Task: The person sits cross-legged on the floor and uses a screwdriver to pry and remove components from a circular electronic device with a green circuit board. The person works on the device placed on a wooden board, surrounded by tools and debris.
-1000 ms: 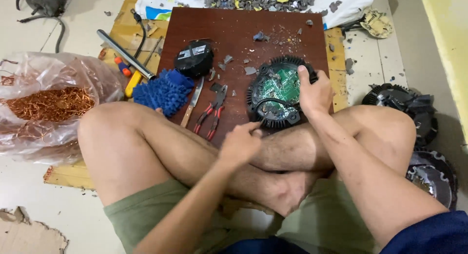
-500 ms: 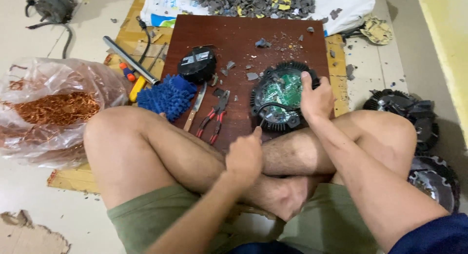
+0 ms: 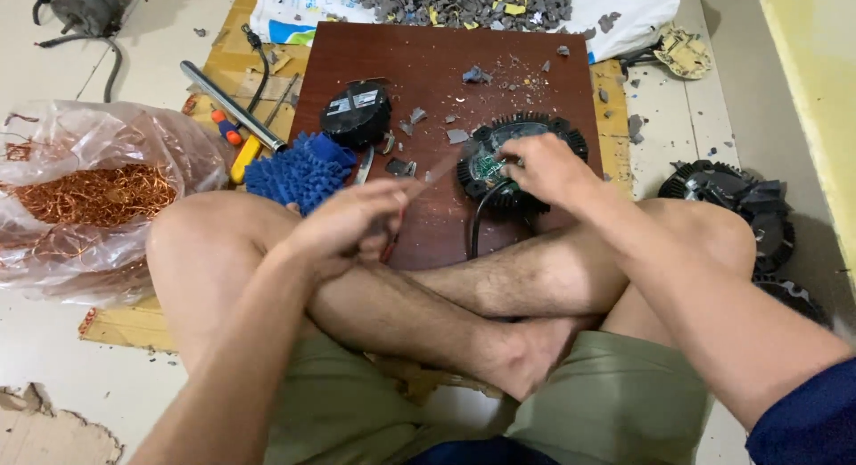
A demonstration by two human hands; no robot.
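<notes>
Head view, work surface: a dark red-brown rectangular wooden board (image 3: 446, 68) is laid on the floor before the crossed bare legs of the seated person.
Head view, workpiece: a round black finned plastic housing with a green circuit board inside (image 3: 499, 157) is set on the right half of the board, just beyond the shins; a black cable is seen hanging from its near edge.
Head view, right hand (image 3: 548, 169): laid over the right part of the housing, fingers curled down onto the circuit board; it cannot be told whether anything is pinched.
Head view, left hand (image 3: 348, 224): closed around the handle of a thin flat-bladed metal tool (image 3: 439, 172), whose blade is pointed toward the housing, the tip close to its left rim; contact cannot be told.
Head view, beside the left hand: a blue fluffy microfibre cloth (image 3: 299, 172) and a small round black casing (image 3: 355, 113) are noted on the board's left side.
Head view, left floor: a clear plastic bag of tangled copper wire (image 3: 94, 193) is recorded.
Head view, far edge: a heap of grey broken plastic fragments (image 3: 446, 3) is recorded on a white sack.
</notes>
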